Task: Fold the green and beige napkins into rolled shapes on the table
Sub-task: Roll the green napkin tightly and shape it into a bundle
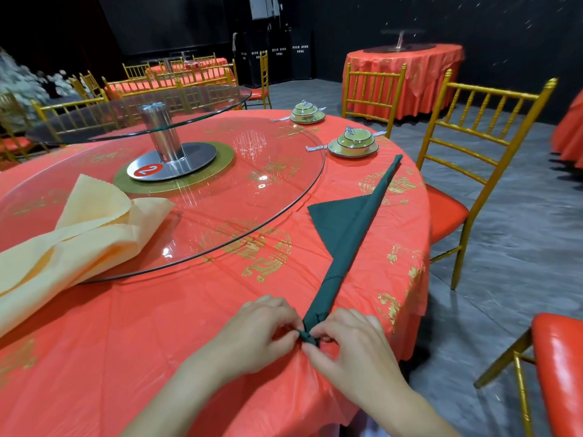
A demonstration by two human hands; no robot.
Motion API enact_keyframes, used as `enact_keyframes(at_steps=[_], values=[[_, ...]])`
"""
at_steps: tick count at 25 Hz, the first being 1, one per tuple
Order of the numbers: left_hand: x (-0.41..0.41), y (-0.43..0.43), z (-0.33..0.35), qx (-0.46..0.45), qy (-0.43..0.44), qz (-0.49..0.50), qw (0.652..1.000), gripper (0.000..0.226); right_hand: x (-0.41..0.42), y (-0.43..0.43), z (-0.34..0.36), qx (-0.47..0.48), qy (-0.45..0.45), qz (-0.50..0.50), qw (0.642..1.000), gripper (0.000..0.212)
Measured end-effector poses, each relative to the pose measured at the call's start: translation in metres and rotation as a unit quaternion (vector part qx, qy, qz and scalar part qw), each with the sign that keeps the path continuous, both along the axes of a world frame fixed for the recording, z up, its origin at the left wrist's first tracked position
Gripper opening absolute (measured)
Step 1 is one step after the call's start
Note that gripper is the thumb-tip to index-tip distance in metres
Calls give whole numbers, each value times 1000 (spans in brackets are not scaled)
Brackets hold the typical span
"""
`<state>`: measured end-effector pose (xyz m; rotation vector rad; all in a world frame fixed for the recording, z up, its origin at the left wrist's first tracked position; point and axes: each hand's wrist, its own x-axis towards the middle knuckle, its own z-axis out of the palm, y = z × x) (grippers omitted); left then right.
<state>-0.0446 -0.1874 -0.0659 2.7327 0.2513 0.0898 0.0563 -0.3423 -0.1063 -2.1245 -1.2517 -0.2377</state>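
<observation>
The fingertips [291, 334] of both hands are curled tightly around the near tip of the green napkin [342, 247], pinching it from either side at the lower centre of the frame. The left hand [262, 332] comes in from the left and the right hand [350, 342] from the right. Their fingers almost meet over a small wad of cloth that looks like the first turn of a coil.

From that pinch the green napkin runs as a long narrow band up and to the right across the red-covered table [157, 342]. A flat triangular flap spreads to the left about midway, and the far point ends near the table's edge at the right.

The beige napkin [82, 244] lies loosely bunched at the left of the frame, partly on the glass turntable [252, 190], well apart from both hands and not yet rolled.

The step in hand appears to be starting the roll of the green band from its near end. The next move likely calls for turning the pinched tip over itself evenly while keeping the band taut and straight, so the coil stays tight as it takes in the wider flap.
</observation>
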Motion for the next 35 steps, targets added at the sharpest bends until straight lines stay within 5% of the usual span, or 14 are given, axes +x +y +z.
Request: enact_keyframes(at_steps=[5,13,23,29,35], values=[[4,-1,3,1,38,-32,999,41,3,-8,0,-19,-57,19,998,30],[2,6,4,-92,30,5,995,34,3,-7,-4,-12,-24,9,1000,22],[27,-4,12,-7,116,47,992,17,7,-4,-8,21,10,-4,1000,17],[11,-3,3,-16,-25,48,998,12,11,-2,-11,5,-19,-11,1000,26],[5,2,-4,-22,-46,23,998,40,11,1,-5,10,-43,-28,999,22]])
